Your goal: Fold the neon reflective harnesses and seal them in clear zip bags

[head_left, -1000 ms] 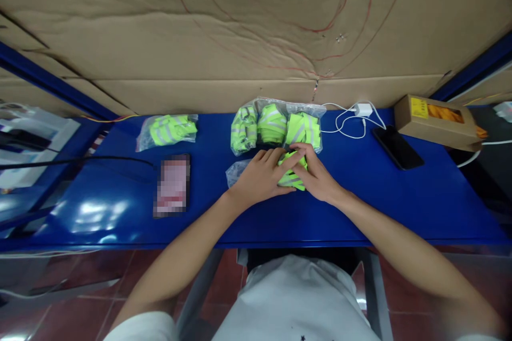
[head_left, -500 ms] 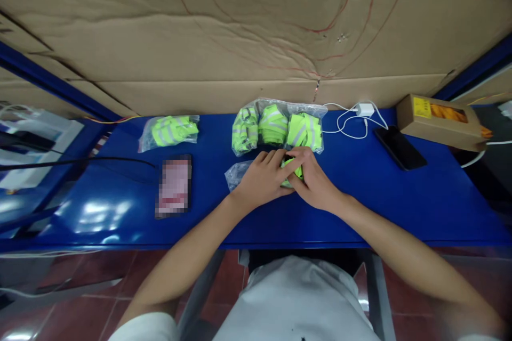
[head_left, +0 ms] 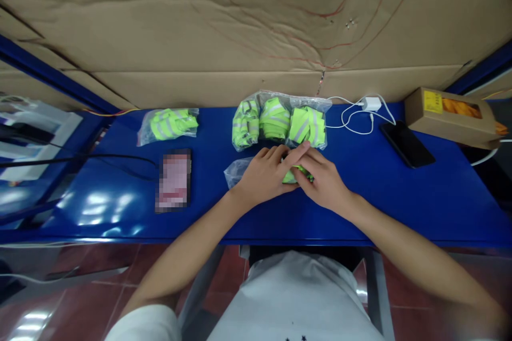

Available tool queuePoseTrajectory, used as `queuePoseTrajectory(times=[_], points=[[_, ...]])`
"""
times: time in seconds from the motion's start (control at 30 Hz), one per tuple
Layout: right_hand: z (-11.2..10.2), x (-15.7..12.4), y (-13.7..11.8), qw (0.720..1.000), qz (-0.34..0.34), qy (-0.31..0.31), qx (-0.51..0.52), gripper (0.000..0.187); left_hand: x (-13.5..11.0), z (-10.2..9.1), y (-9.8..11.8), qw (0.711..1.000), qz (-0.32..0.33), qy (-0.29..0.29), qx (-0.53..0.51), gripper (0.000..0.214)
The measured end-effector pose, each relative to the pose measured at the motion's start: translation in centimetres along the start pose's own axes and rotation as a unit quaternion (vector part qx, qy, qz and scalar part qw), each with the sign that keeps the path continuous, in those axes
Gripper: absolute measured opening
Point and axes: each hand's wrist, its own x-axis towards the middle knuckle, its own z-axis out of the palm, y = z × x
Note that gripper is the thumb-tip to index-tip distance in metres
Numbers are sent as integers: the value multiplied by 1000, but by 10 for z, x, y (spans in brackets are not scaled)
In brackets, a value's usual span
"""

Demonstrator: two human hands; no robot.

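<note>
Both hands meet over the blue table, gripping a folded neon-yellow reflective strap (head_left: 290,176) that is mostly covered by my fingers. My left hand (head_left: 264,173) wraps it from the left, its index finger stretched over the top. From the right, my right hand (head_left: 322,178) closes on the same bundle, with the thumb along the near side. A clear plastic bag (head_left: 236,171) lies beside my left hand, partly hidden under it. Just beyond the hands, three bagged neon-yellow bundles (head_left: 275,119) sit side by side.
Another bagged bundle (head_left: 172,123) lies at the back left, with a device with a blurred screen (head_left: 174,180) nearer. On the right are a white charger (head_left: 371,103) with cable, a black phone (head_left: 407,144) and a cardboard box (head_left: 452,117). A cardboard wall (head_left: 208,37) rises behind the table.
My right hand has shifted slightly right, its fingers now lying further over the yellow bundle. My left hand still grips it. The view has tilted slightly.
</note>
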Motion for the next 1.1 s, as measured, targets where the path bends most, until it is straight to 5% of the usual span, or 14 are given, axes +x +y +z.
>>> queuePoseTrajectory(times=[0.2, 0.33, 0.47, 0.57, 0.73, 0.9, 1.1], points=[[-6, 6, 1, 993, 85, 4, 84, 36, 3, 1, 3, 999, -36, 20, -13, 92], [-8, 8, 10, 991, 115, 20, 59, 29, 3, 2, 1, 997, -59, 36, -27, 92], [-7, 6, 22, 968, 226, -19, 111, 54, 2, 1, -4, 996, -77, 33, -33, 98], [-9, 6, 21, 969, 218, -56, 102, 48, 1, 0, -6, 994, -84, 28, -62, 103], [-5, 9, 12, 978, 197, -32, 67, 39, 1, -5, -2, 996, -75, -5, -54, 123], [3, 11, 9, 975, 208, -7, 75, 38, 3, -8, 5, 996, -80, -36, 30, 125], [-1, 10, 11, 978, 196, -13, 70, 36, 3, -13, 6, 994, -105, -41, 15, 131]])
